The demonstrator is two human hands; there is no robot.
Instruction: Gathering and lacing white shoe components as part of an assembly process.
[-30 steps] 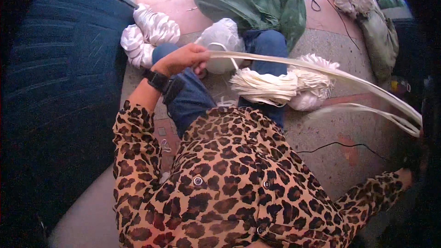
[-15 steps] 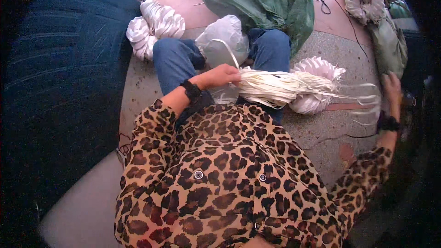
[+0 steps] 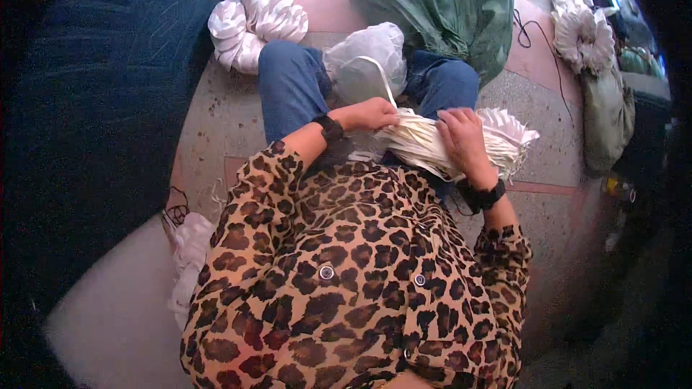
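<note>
A bundle of flat cream straps lies across my lap, its strands running left to right. My left hand is closed in a pinch on the bundle's left end, where one strap loops up above the fingers. Over the middle of the bundle my right hand curls its fingers down onto the straps; its fingertips are partly hidden. Just beyond the right hand is a white pleated coil, partly covered by the strap ends. Between my knees sits a translucent white plastic bag.
A big green sack stands ahead of my knees. White twisted bundles lie by the dark blue panel at left. At far right are another pleated coil, a grey-green sack and a thin dark cord on the floor.
My right hand has come back from the far right onto the bundle. The loose straps that trailed to the right are no longer stretched out. My left hand keeps its pinch.
</note>
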